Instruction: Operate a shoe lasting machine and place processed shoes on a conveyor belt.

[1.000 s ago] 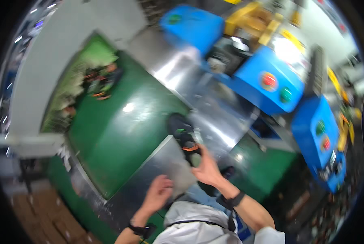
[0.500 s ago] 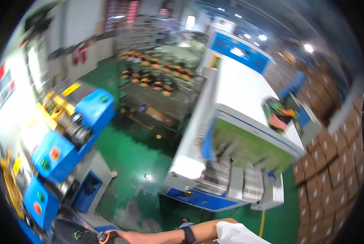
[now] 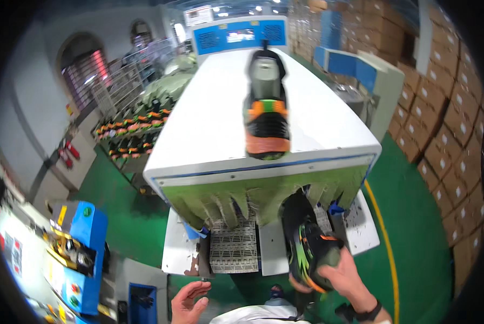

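My right hand (image 3: 339, 272) grips a black shoe (image 3: 315, 248) with green and orange markings by one end. The shoe slants over the right-hand conveyor lane, its far end among the green curtain strips (image 3: 253, 197) of a white machine (image 3: 199, 119). Near the left conveyor (image 3: 234, 245), my left hand (image 3: 189, 303) is raised with fingers apart, holding nothing. A similar shoe (image 3: 267, 108), black with an orange band, stands on top of the white machine.
At the left stands a blue machine (image 3: 88, 259) with red and green buttons. A rack of shoes (image 3: 136, 121) is beyond it. Stacked cartons (image 3: 447, 140) line the right side, past a yellow floor line (image 3: 385, 243). A blue panel (image 3: 241, 35) tops the machine's far end.
The view has swung right, bringing the white machine to the middle. My right hand has carried the shoe from beside the blue machines to the curtain. My left hand has come into view.
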`<action>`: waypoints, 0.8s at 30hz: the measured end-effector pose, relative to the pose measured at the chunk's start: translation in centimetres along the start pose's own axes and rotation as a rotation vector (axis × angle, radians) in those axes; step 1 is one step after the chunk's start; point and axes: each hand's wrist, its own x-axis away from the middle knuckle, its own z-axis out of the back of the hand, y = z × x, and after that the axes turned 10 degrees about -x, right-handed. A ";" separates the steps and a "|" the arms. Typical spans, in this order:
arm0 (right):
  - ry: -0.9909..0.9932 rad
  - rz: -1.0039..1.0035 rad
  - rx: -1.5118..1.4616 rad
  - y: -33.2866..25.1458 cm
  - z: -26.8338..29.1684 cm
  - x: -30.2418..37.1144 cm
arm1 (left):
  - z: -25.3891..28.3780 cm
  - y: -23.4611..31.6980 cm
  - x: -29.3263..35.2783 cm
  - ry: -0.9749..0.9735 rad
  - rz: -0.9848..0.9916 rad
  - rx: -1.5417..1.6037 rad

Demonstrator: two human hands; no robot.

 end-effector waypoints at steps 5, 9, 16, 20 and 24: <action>0.197 0.100 0.338 1.2 -2.4 -9.5 | -0.8 -0.7 -0.6 0.038 0.102 -0.034; 0.041 0.089 0.519 -0.8 -2.4 -13.9 | 0.9 -2.8 0.9 0.075 0.139 -0.098; 0.211 0.237 0.603 1.0 -3.2 -14.4 | 4.8 -4.8 3.8 0.246 0.161 -0.102; 0.330 0.395 0.679 -2.2 -4.6 -10.7 | 7.1 -5.2 5.0 0.271 0.164 -0.076; 0.396 0.876 0.315 -12.6 -9.2 -8.2 | 8.4 -6.2 6.3 0.320 0.131 -0.010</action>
